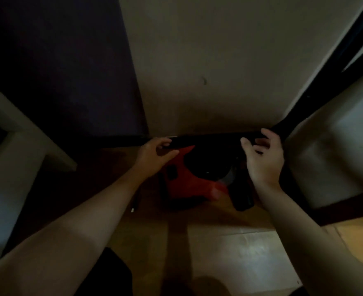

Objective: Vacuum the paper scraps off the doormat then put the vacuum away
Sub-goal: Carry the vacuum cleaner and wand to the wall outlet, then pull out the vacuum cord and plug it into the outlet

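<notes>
Vacuum [187,185]: a small machine with a red plastic body, lying on the wooden floor [217,221] in the corner of a dim room, pushed close to the dark baseboard [116,141]. A dark, rounded canister sits in the upper part of the red shell, with a pale greyish patch at its right edge. A black cylindrical part lies along the vacuum's right side, its end pointing toward the camera. One pointed red edge reaches up toward the baseboard. The light is too low to show any finer detail or markings.

Both arms reach forward over the machine. The left hand [155,153] hovers above the red body's upper left, fingers loosely extended toward the baseboard and thumb spread; it holds nothing. The right hand [264,161] is over the black cylinder's far end, fingers spread and lightly bent near the baseboard's corner, also holding nothing. Whether either hand's fingertips touch the baseboard cannot be told.

Just left of the vacuum, a thin dark cord with a white tip [133,209] lies on the floor. A beige wall [197,71] rises behind, with a dark panel [58,71] to its left. Pale furniture [336,150] with dark edging stands at the right.
</notes>
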Available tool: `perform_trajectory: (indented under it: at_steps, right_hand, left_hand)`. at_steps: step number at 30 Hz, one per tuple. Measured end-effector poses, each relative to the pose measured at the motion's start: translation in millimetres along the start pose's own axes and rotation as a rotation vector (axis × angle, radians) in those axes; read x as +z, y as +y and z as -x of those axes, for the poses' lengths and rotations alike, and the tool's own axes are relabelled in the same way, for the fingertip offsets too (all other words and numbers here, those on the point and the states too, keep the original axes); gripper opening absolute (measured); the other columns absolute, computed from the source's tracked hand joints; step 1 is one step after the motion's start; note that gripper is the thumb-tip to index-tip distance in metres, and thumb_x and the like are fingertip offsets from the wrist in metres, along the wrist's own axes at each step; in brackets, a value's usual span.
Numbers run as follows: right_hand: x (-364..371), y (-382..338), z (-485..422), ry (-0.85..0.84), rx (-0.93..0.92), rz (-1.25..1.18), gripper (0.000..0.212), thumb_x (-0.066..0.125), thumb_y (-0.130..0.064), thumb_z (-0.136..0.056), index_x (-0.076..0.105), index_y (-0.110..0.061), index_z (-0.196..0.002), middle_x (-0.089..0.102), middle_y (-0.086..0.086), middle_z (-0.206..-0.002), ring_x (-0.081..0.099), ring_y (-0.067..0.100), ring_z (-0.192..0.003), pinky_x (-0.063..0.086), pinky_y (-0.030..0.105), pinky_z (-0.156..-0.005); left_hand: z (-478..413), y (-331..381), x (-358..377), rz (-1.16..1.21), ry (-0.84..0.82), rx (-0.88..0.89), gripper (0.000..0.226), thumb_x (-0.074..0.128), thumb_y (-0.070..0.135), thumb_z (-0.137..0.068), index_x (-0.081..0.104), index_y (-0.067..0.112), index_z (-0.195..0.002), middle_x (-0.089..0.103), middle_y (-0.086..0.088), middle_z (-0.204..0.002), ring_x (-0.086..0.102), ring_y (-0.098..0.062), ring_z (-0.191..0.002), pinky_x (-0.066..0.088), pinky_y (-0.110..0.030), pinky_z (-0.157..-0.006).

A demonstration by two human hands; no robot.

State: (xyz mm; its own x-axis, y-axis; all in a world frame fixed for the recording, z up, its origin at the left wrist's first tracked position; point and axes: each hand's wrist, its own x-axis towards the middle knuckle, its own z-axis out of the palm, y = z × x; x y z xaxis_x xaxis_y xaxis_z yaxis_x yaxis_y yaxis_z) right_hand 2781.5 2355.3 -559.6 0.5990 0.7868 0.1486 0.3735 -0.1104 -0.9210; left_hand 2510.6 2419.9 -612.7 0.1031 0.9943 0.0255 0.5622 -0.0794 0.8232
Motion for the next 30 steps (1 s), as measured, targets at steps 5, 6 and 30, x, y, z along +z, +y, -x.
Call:
perform_trajectory:
  at_steps: [5,6,30]
  right_hand:
    - [36,16,21,-0.443,-0.311,0.261,0.047,0.076,-0.033,-0.089,0.062,-0.018,-0.131,0.061,-0.002,-0.118,0.057,0.009,-0.111,0.042,0.021,-0.093]
    - [42,15,23,-0.504,-0.340,0.301,0.047,0.075,-0.035,-0.089,0.062,-0.019,-0.131,0.061,-0.001,-0.121,0.057,0.012,-0.115,0.043,0.023,-0.095]
    - [88,23,9,-0.755,-0.597,0.708,0.067,0.065,-0.053,-0.092,0.046,-0.025,-0.149,0.050,-0.001,-0.146,0.037,0.019,-0.142,0.010,0.039,-0.123]
  left_hand:
    - [27,-32,-15,0.009,0.037,-0.036,0.037,0.077,0.034,-0.083,0.068,0.019,-0.115,0.069,0.002,-0.113,0.064,-0.010,-0.105,0.049,-0.017,-0.092]
    - [34,-36,-17,-0.006,0.043,-0.041,0.036,0.077,0.032,-0.084,0.068,0.017,-0.115,0.069,0.003,-0.114,0.064,-0.009,-0.105,0.046,-0.009,-0.088]
    - [18,-97,17,-0.620,-0.219,0.081,0.049,0.056,0.036,-0.090,0.050,0.029,-0.138,0.048,-0.005,-0.136,0.043,-0.028,-0.127,0.042,-0.040,-0.098]
